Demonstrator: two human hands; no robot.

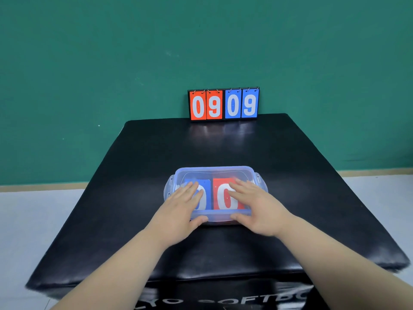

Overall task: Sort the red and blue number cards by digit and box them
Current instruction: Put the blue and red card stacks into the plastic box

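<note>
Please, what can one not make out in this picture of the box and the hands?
Head view.
Cards beneath the blue card and red card in the box: hidden by those two.
Blue card's digit: partly covered by the left hand.
The side latch: too small to tell whether clipped.
The white lettering on the black front: cut off by the bottom edge.
</note>
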